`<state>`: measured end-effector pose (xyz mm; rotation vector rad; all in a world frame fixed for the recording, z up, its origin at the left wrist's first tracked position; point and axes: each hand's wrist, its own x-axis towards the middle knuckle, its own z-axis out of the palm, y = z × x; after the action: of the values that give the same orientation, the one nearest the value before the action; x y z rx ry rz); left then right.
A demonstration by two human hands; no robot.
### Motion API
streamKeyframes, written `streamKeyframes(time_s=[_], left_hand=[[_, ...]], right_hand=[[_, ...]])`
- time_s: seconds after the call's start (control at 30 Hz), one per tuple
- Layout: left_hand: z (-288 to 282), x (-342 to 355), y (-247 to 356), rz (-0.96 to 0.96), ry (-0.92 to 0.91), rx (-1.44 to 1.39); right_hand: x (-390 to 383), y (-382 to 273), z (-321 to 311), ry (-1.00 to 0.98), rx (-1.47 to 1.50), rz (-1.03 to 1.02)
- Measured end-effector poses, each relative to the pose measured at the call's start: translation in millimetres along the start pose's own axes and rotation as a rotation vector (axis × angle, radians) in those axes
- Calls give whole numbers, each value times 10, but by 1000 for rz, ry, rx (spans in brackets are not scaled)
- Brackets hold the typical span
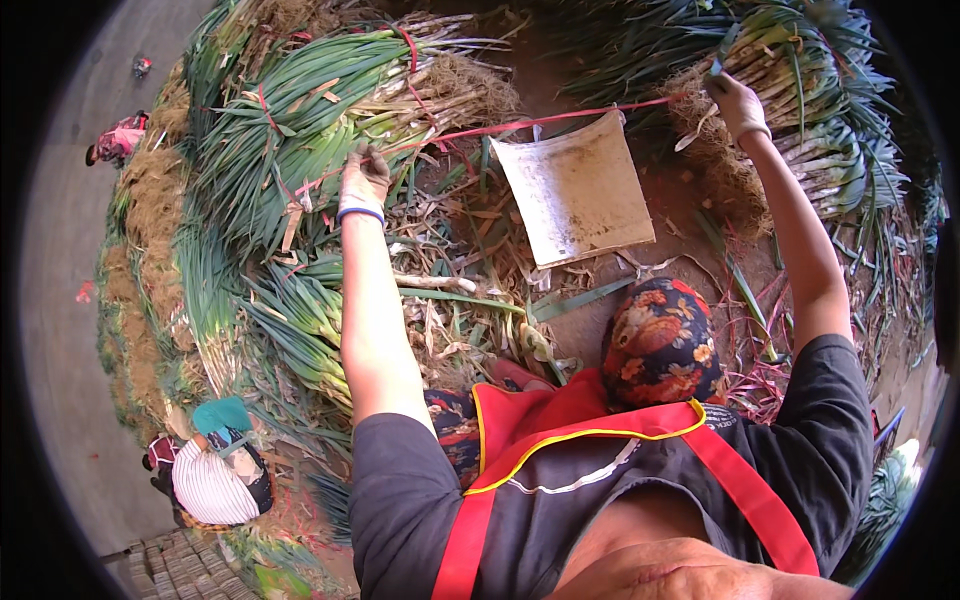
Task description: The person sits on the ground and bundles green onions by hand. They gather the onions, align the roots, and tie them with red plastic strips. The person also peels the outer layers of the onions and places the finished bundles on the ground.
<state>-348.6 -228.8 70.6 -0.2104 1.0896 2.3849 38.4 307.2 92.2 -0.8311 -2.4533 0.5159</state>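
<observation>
My left hand (364, 182), in a pale glove with a blue cuff, is closed on a red tie strip (520, 125). The strip stretches right from it, over the top of a pale square board (575, 195), and ends close to my right hand (738, 106). That hand, gloved too, is closed around a flat green leaf-like strip (722, 50) that sticks up above its fingers. Left of and beyond my left hand lies a large pile of leeks (300, 120) with red ties around it. Near my right hand are the roots of another leek pile (800, 80).
A smaller leek bundle (305, 325) lies beside my left forearm. Dry husks (450, 340) litter the ground. Loose red strips (755, 390) lie near my right elbow. Another person (215, 480) in a striped top is at lower left, one in pink (120, 138) farther off.
</observation>
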Motion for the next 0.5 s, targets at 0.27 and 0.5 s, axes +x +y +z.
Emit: streamKeyframes(time_s=[0.27,0.5], left_hand=[[-136,658,-552,-152,148,64],[121,-452,-2388,-472,-27,844]], right_hand=[[562,-347,953,79,-381,-142],[-950,-514,1354,-61,-232,-117]])
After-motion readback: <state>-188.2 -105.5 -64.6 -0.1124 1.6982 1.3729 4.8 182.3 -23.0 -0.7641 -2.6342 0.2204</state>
